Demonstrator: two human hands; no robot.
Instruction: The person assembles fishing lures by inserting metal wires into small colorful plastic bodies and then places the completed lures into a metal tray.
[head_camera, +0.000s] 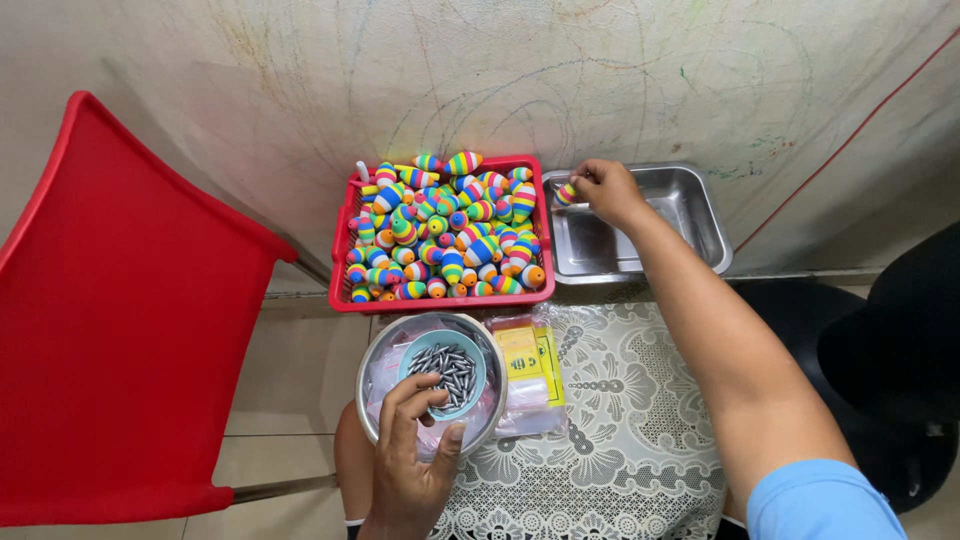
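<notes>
A red plastic chair (110, 300) fills the nine o'clock side of the view. A white lace cloth (620, 440) covers the surface at six o'clock. A red basket (440, 297) heaped with rainbow-striped floats (450, 235) sits at twelve o'clock, and a steel tray (690, 215) lies just beside it at one o'clock. A round steel bowl (372, 370) at seven o'clock holds a small teal dish (412, 350) of grey metal weights (448, 368), with clear plastic packets (525, 370) beside it. The left hand (405, 450) reaches into the dish, fingers bent narrow among the weights. The right hand (608, 190) pinches one striped float (566, 193) over the tray's left edge.
</notes>
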